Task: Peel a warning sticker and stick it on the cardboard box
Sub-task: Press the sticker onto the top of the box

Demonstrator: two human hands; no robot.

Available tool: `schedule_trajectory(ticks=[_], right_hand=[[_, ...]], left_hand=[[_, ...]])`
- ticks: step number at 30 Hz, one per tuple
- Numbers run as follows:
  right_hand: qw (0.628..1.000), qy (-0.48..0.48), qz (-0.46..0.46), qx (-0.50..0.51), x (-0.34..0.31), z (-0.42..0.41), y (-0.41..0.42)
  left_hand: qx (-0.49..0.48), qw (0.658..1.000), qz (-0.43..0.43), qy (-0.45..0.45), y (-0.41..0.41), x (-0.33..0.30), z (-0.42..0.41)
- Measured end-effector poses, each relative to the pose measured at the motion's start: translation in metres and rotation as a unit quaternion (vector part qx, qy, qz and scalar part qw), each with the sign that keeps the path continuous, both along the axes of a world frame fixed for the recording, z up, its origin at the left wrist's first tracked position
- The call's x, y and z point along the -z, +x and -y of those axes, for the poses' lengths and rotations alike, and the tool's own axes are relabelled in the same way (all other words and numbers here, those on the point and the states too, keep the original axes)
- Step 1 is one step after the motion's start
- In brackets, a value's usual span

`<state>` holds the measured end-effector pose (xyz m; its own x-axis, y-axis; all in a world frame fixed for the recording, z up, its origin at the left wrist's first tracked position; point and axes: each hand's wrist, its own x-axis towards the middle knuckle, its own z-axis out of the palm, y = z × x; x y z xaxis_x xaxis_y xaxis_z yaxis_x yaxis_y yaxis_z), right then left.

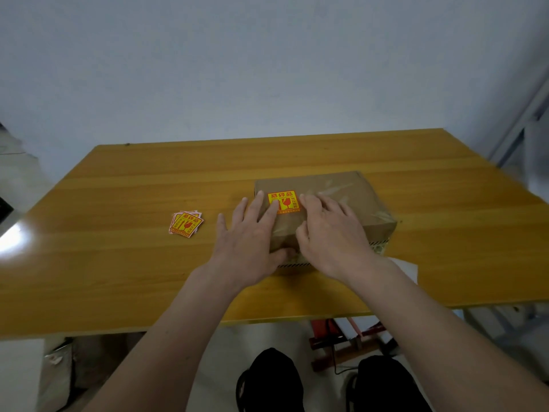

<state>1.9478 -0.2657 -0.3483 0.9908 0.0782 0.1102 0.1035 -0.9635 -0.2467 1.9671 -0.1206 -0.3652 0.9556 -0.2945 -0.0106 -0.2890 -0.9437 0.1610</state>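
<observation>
I'm looking over a yellow wooden table (118, 257), and on the left a small fanned stack of spare red-and-yellow stickers (186, 223) is lying well apart from the action, in nobody's way. Moving right, the left hand (248, 236) is spreading flat and open, gripping nothing, its fingertips (274, 207) pressing the left edge of the red-and-yellow square warning sticker (283, 201), which is sitting on top of the brown taped cardboard box (350, 203). The right hand (329, 233) is also lying open, fingers on the sticker's right edge and thumb down the box's near side. I'd be smoothing from the middle outward, I reckon, chasing bubbles to the corners. Clear tape is wrinkling on the lid just right of the sticker, so that edge may be lifting. Some white paper (407, 267) is peeking out behind the right wrist.
</observation>
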Motion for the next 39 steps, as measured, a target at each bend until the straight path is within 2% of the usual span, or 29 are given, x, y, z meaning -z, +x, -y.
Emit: schedule_trajectory(ticks=[3, 5, 7, 9, 14, 19, 22, 25, 30, 34, 36, 39], right_hand=[[0.999, 0.026, -0.001, -0.022, 0.003, 0.005, -0.001], [0.996, 0.081, 0.027, 0.001, 0.001, 0.013, -0.008], [0.982, 0.148, 0.077, 0.083, -0.008, 0.028, -0.011], [0.971, 0.163, 0.089, 0.148, -0.014, 0.045, -0.009], [0.968, 0.158, 0.029, 0.192, -0.004, 0.064, -0.005], [0.958, 0.197, 0.028, 0.205, 0.008, 0.071, -0.011], [0.951, 0.218, 0.003, 0.221, 0.013, 0.075, -0.011], [0.948, 0.242, 0.014, 0.205, 0.018, 0.076, -0.006], [0.939, 0.290, 0.011, 0.183, 0.018, 0.078, 0.010], [0.912, 0.359, 0.003, 0.197, 0.018, 0.092, 0.011], [0.928, 0.300, 0.007, 0.222, 0.028, 0.107, 0.002], [0.959, 0.146, -0.078, 0.229, 0.053, 0.129, -0.017]], left_hand=[[-0.023, 0.998, -0.024, -0.055, -0.002, 0.001, 0.004], [-0.072, 0.982, -0.060, -0.167, -0.007, 0.002, 0.007], [-0.134, 0.936, -0.092, -0.313, -0.011, 0.003, 0.007], [-0.183, 0.890, -0.100, -0.406, -0.013, 0.006, 0.006], [-0.214, 0.881, -0.094, -0.411, -0.014, 0.013, 0.007], [-0.216, 0.891, -0.042, -0.397, -0.019, 0.016, 0.007], [-0.201, 0.891, -0.036, -0.406, -0.024, 0.013, 0.007], [-0.195, 0.890, -0.033, -0.411, -0.021, 0.011, 0.008], [-0.196, 0.876, -0.045, -0.439, -0.008, 0.006, 0.015], [-0.219, 0.859, -0.064, -0.458, 0.008, 0.009, 0.017], [-0.249, 0.850, -0.037, -0.462, 0.010, 0.016, 0.015], [-0.286, 0.831, 0.003, -0.477, -0.003, 0.029, 0.017]])
